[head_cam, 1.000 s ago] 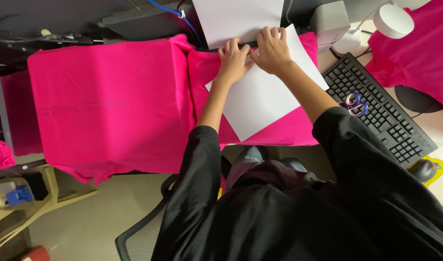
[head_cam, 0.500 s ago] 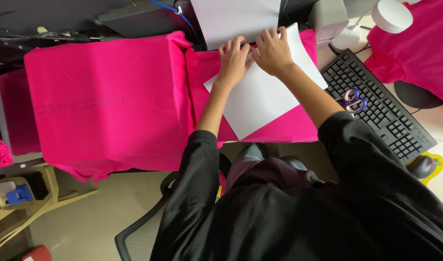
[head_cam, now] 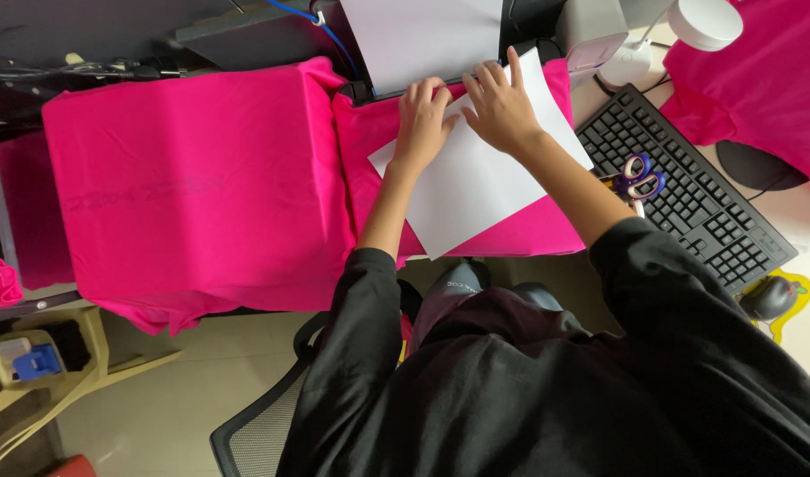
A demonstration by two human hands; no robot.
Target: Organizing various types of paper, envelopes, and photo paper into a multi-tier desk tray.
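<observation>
Positioning step: left hand (head_cam: 420,119) and right hand (head_cam: 500,108), fingers spread flat, press white paper sheet (head_cam: 476,181) onto pink cloth (head_cam: 370,141); next likely needs squaring its 12 o'clock edge.

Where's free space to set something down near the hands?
Free: the flat pink cloth left of the left hand. Crowded: the white sheet is under both hands, the right hand too; scissors lie on the keyboard; a mouse sits beyond.
</observation>
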